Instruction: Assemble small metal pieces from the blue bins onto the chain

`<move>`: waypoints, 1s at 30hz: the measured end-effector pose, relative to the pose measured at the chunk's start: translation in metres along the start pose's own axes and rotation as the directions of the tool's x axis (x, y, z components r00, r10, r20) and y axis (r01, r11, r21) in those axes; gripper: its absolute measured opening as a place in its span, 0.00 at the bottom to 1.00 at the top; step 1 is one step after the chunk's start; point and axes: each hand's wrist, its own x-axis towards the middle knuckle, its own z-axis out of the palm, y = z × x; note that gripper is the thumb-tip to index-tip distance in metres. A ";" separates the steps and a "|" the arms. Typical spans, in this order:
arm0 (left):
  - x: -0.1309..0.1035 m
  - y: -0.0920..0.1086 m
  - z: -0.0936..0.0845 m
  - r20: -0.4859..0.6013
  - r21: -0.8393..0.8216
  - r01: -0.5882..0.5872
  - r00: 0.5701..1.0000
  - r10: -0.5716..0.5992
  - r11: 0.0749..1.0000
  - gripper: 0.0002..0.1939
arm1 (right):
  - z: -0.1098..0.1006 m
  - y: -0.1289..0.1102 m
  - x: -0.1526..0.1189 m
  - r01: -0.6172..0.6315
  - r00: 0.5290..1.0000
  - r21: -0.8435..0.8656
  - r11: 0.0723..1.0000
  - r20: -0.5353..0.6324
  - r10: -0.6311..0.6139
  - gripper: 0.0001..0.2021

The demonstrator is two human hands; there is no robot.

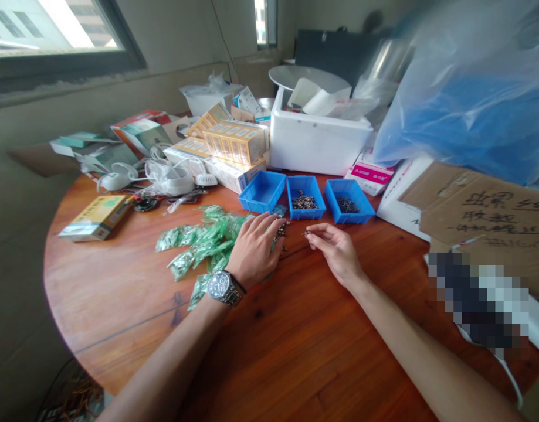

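My right hand pinches a small metal screw between thumb and fingertips, just above the table. To its left, my left hand, with a metal watch at the wrist, reaches over a few loose small metal pieces; its fingers are stretched out and partly cover them. Green plastic packets lie heaped beside and partly behind that hand. Beyond both hands stand a blue bin with almost nothing visible inside, a middle blue bin holding small metal pieces, and a right blue bin with darker ones.
Yellow-and-white boxes are stacked behind the bins, next to a white foam box. White cabled devices and a yellow box lie left. A cardboard box under a large plastic bag bounds the right side.
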 end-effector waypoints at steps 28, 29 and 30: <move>0.004 -0.004 -0.007 -0.016 -0.026 0.054 0.998 -0.054 0.998 0.21 | 0.031 0.009 -0.003 0.490 0.865 -0.679 0.547 0.457 -0.208 0.09; 0.004 -0.003 -0.007 -0.013 -0.030 0.055 0.998 -0.056 0.998 0.21 | 0.031 0.010 -0.003 0.485 0.869 -0.675 0.556 0.445 -0.217 0.08; 0.004 -0.003 -0.007 -0.010 -0.033 0.056 0.998 -0.056 0.998 0.21 | 0.031 0.009 -0.003 0.476 0.874 -0.664 0.576 0.429 -0.227 0.08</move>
